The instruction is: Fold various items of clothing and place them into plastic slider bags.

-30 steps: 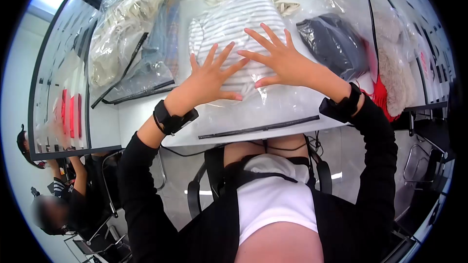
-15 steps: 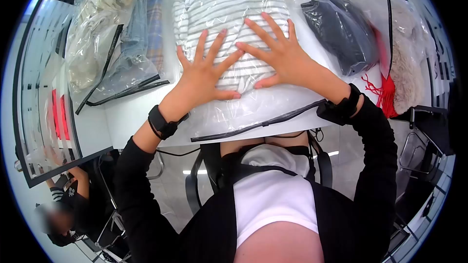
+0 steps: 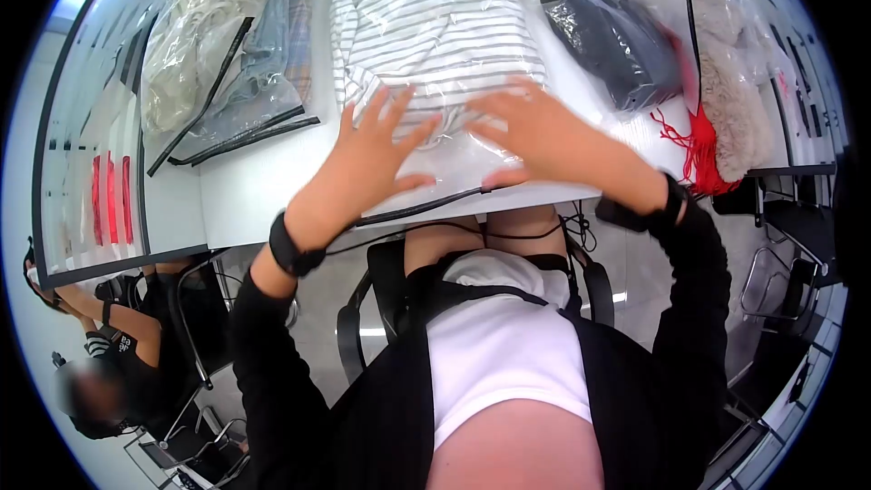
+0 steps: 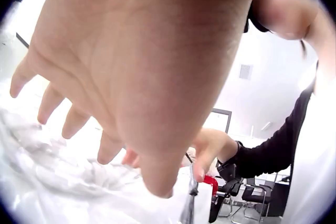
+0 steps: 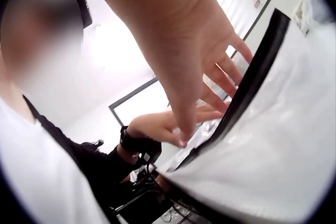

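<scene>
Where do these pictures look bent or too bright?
Head view: the scene bows toward black corners, and glints streak the bagged dark bundle; left wrist view: clear plastic washes out nearly white; right wrist view: the ceiling is glaringly bright.

2 hands (image 3: 370,156), 2 wristbands (image 3: 292,247), 1 striped garment (image 3: 440,27), 1 dark bundle (image 3: 619,47), 1 red fringe (image 3: 702,151).

Bag (image 3: 442,161): clear plastic, glossy, crinkled. Striped garment (image 3: 440,27): matt, soft-looking cloth. Counter (image 3: 243,195): smooth, slight sheen. Beige furry item (image 3: 733,113): fluffy pile.
</scene>
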Available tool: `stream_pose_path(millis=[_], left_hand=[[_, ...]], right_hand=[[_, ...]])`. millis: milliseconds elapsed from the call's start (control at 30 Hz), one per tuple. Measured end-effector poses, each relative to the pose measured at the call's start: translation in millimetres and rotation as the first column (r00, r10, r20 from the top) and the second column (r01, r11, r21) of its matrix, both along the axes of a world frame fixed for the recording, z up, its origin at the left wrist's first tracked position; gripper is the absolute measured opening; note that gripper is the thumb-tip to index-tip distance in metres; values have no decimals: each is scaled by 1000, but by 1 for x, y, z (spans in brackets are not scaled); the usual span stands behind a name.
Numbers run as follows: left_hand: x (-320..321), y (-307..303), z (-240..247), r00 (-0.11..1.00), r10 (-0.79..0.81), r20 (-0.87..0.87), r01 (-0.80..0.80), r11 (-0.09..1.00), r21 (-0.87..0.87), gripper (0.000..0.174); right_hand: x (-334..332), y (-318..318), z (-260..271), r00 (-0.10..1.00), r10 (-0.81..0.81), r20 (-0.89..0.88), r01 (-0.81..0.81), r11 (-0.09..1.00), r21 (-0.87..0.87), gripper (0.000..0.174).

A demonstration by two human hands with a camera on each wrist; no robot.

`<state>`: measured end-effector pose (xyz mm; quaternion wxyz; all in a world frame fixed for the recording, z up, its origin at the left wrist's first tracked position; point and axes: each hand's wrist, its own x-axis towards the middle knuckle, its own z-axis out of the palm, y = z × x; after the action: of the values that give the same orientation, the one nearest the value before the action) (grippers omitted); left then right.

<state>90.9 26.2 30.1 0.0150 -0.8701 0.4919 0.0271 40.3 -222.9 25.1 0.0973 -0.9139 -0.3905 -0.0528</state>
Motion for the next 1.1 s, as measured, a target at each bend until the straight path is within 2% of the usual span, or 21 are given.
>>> stream_pose_path(millis=[67,167,233,300,467,500,600,633,767,1100], left_hand=[[-21,9,2,999,2,-41,-1,1000,4,76],[-38,8,-14,999,35,0,-35,999,-35,85],[-46,3,-24,996,86,2,-86,995,-49,89],[-50,1,-37,992,91,86,-85,994,-70,91],[-56,0,-44,978,87,188,-75,995,-71,90],[-57,-1,-42,984,107,141,-94,991,-95,83],[-54,-3,-57,974,112,199,-91,989,-113,76],[-53,-3,-60,981,118,155,-95,984,-152,67],[-51,4,-59,977,103,187,-89,993,-83,65],[-50,7,-57,980,113,164,-108,993,-37,60]], right_hand=[[-24,13,-2,1000,7,21,-5,997,-71,50],[-32,24,-33,979,-15,203,31,996,-78,24],[-31,27,-37,943,74,324,-35,992,-124,16],[-30,28,-33,907,145,397,-89,984,-156,9],[-36,21,-28,891,159,425,-89,980,-179,10],[-36,19,-27,894,148,424,-84,982,-167,10],[-33,17,-35,891,167,421,-117,983,-141,10],[-33,16,-34,906,181,383,-128,979,-159,10],[-33,5,-32,909,222,353,-145,962,-232,9],[-52,-82,-22,969,40,243,-10,992,-124,13]])
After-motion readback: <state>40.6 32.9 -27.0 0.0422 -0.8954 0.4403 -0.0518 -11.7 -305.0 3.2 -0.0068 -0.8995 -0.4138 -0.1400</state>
